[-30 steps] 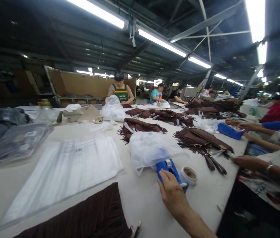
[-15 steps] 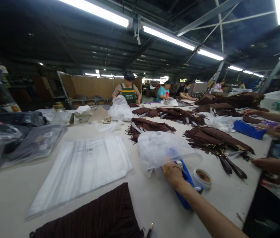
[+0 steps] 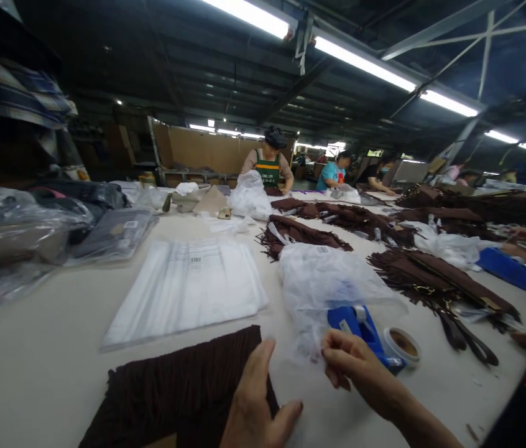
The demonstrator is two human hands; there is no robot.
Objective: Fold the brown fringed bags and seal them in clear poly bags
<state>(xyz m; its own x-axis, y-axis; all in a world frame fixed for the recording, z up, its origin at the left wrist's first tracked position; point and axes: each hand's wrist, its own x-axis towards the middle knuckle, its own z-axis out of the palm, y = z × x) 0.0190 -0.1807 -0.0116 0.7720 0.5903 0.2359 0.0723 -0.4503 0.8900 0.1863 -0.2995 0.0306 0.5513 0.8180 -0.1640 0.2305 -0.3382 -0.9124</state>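
A dark brown fringed bag (image 3: 174,386) lies at the near edge of the table. My left hand (image 3: 258,398) is over its right end, thumb and fingers spread apart, with nothing visible in it. My right hand (image 3: 360,367) is pinched closed just in front of the blue tape dispenser (image 3: 360,326); whatever is between its fingertips is too small to make out. Behind that hand, a crumpled clear plastic bag (image 3: 323,274) partly covers the dispenser. A roll of tape (image 3: 403,345) lies flat to the dispenser's right.
A stack of clear plastic bags (image 3: 193,289) lies left of centre. Wrapped goods (image 3: 114,233) sit at the far left. Brown fringed bags (image 3: 444,280) spread along the right side, near a second blue dispenser (image 3: 515,270). Co-workers, including one in a green apron (image 3: 270,168), are around the table.
My right hand has left the tape dispenser and moved nearer to me, fingers pinched. My left hand has come into view over the brown bag. The view has swung left.
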